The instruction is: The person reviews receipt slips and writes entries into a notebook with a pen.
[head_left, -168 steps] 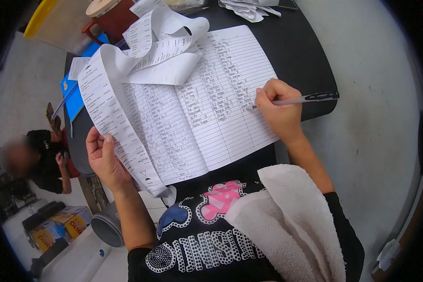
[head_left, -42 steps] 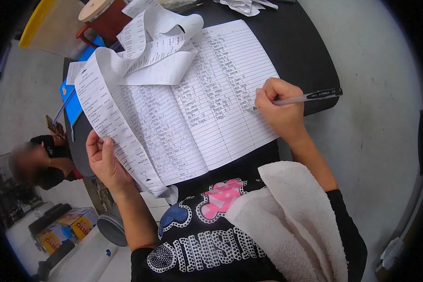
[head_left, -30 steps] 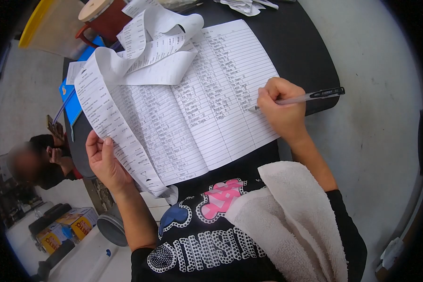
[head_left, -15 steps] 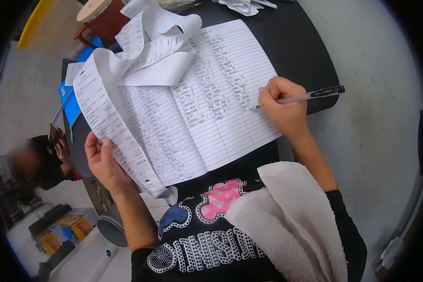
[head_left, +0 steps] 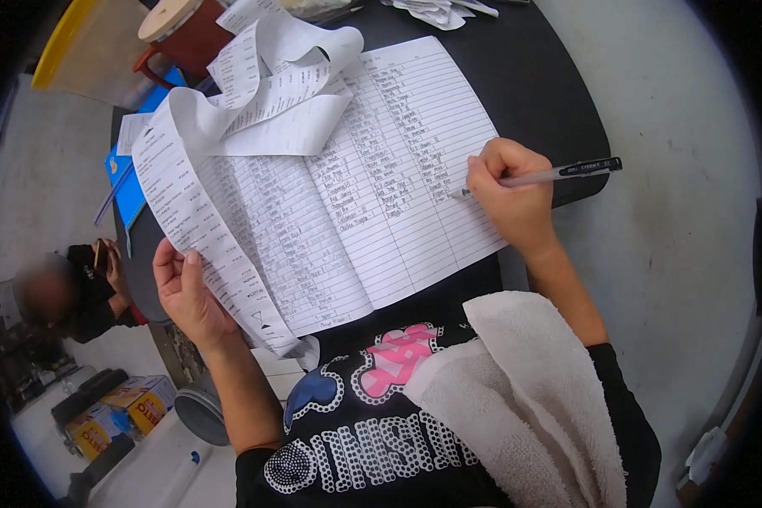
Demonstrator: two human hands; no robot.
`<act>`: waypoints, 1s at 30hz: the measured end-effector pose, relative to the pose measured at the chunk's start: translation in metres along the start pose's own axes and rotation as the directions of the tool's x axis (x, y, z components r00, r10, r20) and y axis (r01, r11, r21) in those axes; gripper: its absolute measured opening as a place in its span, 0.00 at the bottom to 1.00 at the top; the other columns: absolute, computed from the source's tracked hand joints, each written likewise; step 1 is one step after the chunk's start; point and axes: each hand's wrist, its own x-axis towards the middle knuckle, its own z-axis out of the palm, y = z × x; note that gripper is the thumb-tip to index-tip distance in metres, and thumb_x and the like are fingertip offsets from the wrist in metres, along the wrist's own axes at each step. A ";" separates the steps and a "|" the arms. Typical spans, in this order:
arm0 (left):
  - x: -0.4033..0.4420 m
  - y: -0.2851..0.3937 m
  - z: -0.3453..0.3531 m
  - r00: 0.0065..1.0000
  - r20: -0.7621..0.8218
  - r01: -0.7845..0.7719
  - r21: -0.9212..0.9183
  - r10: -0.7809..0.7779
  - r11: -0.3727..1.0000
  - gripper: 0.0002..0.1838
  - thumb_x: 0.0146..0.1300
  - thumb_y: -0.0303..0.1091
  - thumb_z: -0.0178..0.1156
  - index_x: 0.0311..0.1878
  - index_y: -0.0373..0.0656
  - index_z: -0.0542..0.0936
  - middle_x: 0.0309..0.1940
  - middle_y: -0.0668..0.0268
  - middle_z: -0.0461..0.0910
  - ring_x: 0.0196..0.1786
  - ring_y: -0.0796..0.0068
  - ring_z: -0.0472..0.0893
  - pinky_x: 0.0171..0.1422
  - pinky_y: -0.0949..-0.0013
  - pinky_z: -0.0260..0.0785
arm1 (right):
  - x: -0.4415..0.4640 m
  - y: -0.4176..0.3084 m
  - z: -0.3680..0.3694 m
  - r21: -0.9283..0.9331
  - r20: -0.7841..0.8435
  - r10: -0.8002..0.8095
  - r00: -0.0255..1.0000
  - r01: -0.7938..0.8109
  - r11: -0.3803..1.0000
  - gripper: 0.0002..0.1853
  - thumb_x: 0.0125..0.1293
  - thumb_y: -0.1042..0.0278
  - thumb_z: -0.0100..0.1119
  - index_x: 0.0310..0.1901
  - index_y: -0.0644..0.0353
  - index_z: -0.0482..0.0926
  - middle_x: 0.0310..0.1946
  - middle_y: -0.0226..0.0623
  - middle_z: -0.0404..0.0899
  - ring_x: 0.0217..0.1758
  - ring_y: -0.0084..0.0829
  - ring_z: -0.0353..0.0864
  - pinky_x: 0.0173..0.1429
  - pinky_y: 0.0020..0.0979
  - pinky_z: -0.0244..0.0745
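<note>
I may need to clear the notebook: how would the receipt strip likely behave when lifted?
The receipt strip is probably floppy, since it loops and folds over the notebook. Its thin paper is likely light and easily torn. The left hand holds only one part, so the rest may trail.

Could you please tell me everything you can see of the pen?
The pen is slim, with a pale, see-through barrel that looks like plastic and a black rear end with light lettering. The right hand grips it towards its tip, slanted over the open notebook. The tip points at the right-hand side, touching or nearly so.
</note>
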 end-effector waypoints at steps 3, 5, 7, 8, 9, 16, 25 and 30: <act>0.000 0.001 -0.001 1.000 0.002 0.004 -0.008 -0.004 1.000 0.15 0.58 0.18 0.52 0.50 0.32 0.68 0.41 0.57 0.76 0.43 0.76 0.77 0.52 0.74 0.69 | -0.001 -0.002 0.000 -0.002 -0.004 0.003 1.000 -0.003 1.000 0.15 0.53 0.82 0.55 0.16 0.62 0.61 0.14 0.25 0.61 0.18 0.14 0.56 0.22 0.21 0.51; 0.000 0.000 -0.001 1.000 0.004 0.004 -0.010 -0.004 1.000 0.15 0.58 0.18 0.52 0.50 0.32 0.68 0.41 0.57 0.77 0.42 0.76 0.77 0.51 0.74 0.69 | -0.001 -0.002 0.000 0.031 -0.014 0.000 1.000 0.000 1.000 0.15 0.53 0.83 0.55 0.16 0.62 0.61 0.14 0.25 0.61 0.19 0.14 0.56 0.22 0.21 0.51; -0.001 0.000 0.000 1.000 0.005 0.000 -0.006 0.000 1.000 0.15 0.58 0.18 0.52 0.50 0.32 0.68 0.40 0.58 0.77 0.42 0.76 0.77 0.51 0.74 0.69 | 0.000 -0.002 0.001 0.014 -0.041 -0.013 0.999 0.013 1.000 0.15 0.51 0.81 0.56 0.14 0.61 0.62 0.12 0.28 0.61 0.16 0.16 0.56 0.21 0.23 0.51; -0.001 0.001 -0.001 1.000 0.008 0.002 -0.006 -0.002 1.000 0.15 0.58 0.18 0.52 0.50 0.32 0.68 0.40 0.58 0.77 0.42 0.76 0.77 0.51 0.74 0.69 | 0.000 -0.002 0.001 0.004 -0.054 -0.020 0.998 0.020 1.000 0.15 0.50 0.80 0.57 0.14 0.61 0.62 0.11 0.29 0.61 0.15 0.17 0.56 0.20 0.24 0.51; -0.001 0.000 -0.002 1.000 0.011 0.004 -0.005 -0.004 1.000 0.15 0.58 0.18 0.52 0.50 0.32 0.68 0.40 0.58 0.77 0.42 0.76 0.77 0.51 0.74 0.69 | 0.000 -0.001 0.001 -0.003 -0.047 -0.029 0.998 0.029 1.000 0.15 0.50 0.80 0.57 0.14 0.61 0.62 0.11 0.29 0.61 0.15 0.17 0.56 0.20 0.24 0.51; 0.000 -0.001 -0.002 1.000 0.013 0.005 -0.023 -0.005 1.000 0.15 0.58 0.18 0.52 0.50 0.32 0.68 0.40 0.58 0.76 0.42 0.77 0.77 0.51 0.75 0.69 | -0.001 -0.002 0.000 0.038 -0.013 0.002 1.000 -0.001 0.999 0.15 0.52 0.81 0.56 0.15 0.61 0.61 0.13 0.26 0.61 0.17 0.15 0.56 0.21 0.22 0.51; -0.001 0.002 -0.001 1.000 0.013 0.004 -0.016 -0.004 1.000 0.15 0.58 0.19 0.52 0.50 0.32 0.68 0.40 0.58 0.76 0.41 0.76 0.77 0.51 0.74 0.69 | 0.001 0.001 -0.002 0.028 -0.046 0.009 0.999 -0.007 1.000 0.15 0.50 0.80 0.58 0.14 0.61 0.62 0.11 0.29 0.61 0.16 0.16 0.57 0.20 0.24 0.52; -0.001 0.001 0.000 1.000 0.012 -0.005 -0.012 0.005 1.000 0.15 0.58 0.18 0.52 0.50 0.32 0.68 0.40 0.58 0.76 0.41 0.76 0.77 0.50 0.74 0.70 | 0.000 -0.001 -0.002 0.016 -0.047 0.004 0.999 -0.003 1.000 0.15 0.50 0.79 0.58 0.14 0.61 0.62 0.11 0.29 0.61 0.16 0.17 0.56 0.20 0.24 0.51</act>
